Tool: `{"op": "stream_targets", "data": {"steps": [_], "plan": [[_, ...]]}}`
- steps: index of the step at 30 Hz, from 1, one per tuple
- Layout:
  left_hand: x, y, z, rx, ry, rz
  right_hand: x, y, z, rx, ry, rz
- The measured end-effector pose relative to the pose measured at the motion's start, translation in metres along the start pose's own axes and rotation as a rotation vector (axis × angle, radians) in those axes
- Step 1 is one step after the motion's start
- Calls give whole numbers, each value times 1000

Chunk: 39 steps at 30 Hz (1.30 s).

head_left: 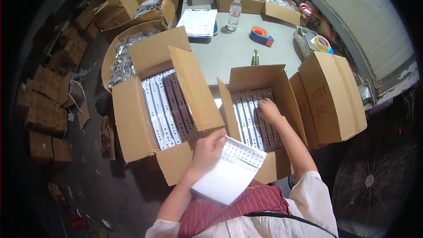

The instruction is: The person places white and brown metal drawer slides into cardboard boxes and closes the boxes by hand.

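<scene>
My left hand (208, 153) is closed on the upper left edge of a white sheet (225, 180) with rows of small dark marks and grey dots, possibly a sticker sheet. The sheet hangs tilted in front of me. Inside the open right carton (257, 76), my right hand (269, 112) rests at the upper right of a row of long, perforated metal strips (246, 119). Its fingers are curled together; whatever lies between them is hidden. To the left, another open carton (131, 125) holds similar strips (162, 110), some white and some dark brown.
A taped carton (337, 99) stands right of the open ones. On the grey table (209, 64) are a utility knife (255, 58), a tape dispenser (261, 36), a bottle (234, 15) and papers (198, 22). A large fan (369, 180) stands at lower right.
</scene>
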State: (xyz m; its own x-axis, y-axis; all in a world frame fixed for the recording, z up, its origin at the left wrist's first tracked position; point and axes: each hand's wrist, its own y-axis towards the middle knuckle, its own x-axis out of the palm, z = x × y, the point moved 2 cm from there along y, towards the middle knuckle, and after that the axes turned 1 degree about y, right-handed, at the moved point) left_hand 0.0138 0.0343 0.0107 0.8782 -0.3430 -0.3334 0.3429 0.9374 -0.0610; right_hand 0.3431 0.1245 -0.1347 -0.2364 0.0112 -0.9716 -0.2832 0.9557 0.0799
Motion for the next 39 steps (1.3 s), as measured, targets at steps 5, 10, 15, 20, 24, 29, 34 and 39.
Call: {"op": "stream_targets", "data": {"steps": [5, 10, 15, 20, 24, 29, 34, 39], "plan": [[2, 0, 2, 21, -11, 30, 5, 5, 32, 41, -69, 111], [1, -1, 0, 48, 12, 58, 4, -8, 42, 240, 382, 111], [1, -2, 1, 81, 31, 72, 6, -19, 28, 136, 372, 121], [3, -1, 1, 95, 21, 65, 6, -19, 22, -70, 27, 216], [0, -3, 1, 81, 20, 79, 0, -17, 11, -65, -22, 137], [2, -3, 2, 73, 12, 86, 0, -23, 17, 47, 198, 227], [2, -3, -1, 82, 8, 86, 1, -22, 12, -60, 44, 211], [1, -5, -1, 77, 25, 95, 5, -14, 8, -141, -178, 136]]}}
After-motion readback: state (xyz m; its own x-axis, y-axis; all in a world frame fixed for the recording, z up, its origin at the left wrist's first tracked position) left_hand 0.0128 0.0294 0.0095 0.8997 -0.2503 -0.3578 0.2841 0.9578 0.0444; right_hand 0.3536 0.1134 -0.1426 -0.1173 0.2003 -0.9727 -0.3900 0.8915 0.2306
